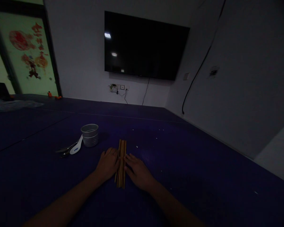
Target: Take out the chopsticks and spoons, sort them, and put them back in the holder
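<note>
A bundle of several wooden chopsticks point(122, 164) lies lengthwise on the dark blue surface, pointing away from me. My left hand point(108, 164) presses against its left side, fingers curled and thumb touching the sticks. From the right side, my right hand point(137, 171) meets the bundle with its fingertips and thumb, so the chopsticks are held between both hands. Their near ends are slightly uneven. To the left stands a grey metal cup point(90, 135), upright. Beside it lie a white ceramic spoon point(77, 147) with a blue mark and a few metal utensils point(65, 152), partly overlapping.
Small white scraps point(136, 146) are scattered on the blue surface point(191, 164). Clear plastic sheeting point(14, 105) lies at the far left. A television point(144, 47) hangs on the back wall above sockets and cords. A black cable point(198, 69) runs down the right wall.
</note>
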Demonstrator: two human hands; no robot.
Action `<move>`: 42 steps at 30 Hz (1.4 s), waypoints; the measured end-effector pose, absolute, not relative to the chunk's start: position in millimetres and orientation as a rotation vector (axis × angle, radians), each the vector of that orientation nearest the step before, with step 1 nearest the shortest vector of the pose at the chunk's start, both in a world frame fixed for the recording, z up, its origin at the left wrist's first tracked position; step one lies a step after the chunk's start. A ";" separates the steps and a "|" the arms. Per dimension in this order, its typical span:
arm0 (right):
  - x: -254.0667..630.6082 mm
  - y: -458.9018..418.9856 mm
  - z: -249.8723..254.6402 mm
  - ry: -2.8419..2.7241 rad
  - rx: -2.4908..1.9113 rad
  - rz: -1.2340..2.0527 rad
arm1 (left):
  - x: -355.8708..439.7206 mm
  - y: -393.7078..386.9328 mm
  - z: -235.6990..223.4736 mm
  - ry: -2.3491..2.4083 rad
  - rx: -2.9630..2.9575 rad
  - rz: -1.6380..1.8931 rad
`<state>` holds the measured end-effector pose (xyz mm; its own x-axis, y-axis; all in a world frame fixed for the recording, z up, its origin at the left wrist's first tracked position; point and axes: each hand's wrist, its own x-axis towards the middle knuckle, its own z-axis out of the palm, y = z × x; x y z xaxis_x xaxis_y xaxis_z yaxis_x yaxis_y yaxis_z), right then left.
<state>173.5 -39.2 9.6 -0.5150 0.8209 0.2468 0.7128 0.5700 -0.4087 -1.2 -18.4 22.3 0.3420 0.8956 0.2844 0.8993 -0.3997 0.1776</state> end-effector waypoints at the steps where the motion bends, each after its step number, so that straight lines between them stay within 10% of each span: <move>1: 173.8 -39.1 8.9 -2.395 -1.238 0.351 | -1.6 -17.6 21.7 -1.714 -2.570 -0.540; 42: 174.4 -45.8 18.0 -2.411 -1.282 0.410 | -3.5 -13.9 17.6 -1.696 -2.609 -0.692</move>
<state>174.4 -45.8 18.0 -0.5130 0.8369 0.1911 0.7269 0.5419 -0.4219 -3.5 -13.9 17.6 0.3401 0.8805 0.3303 0.8604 -0.4331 0.2685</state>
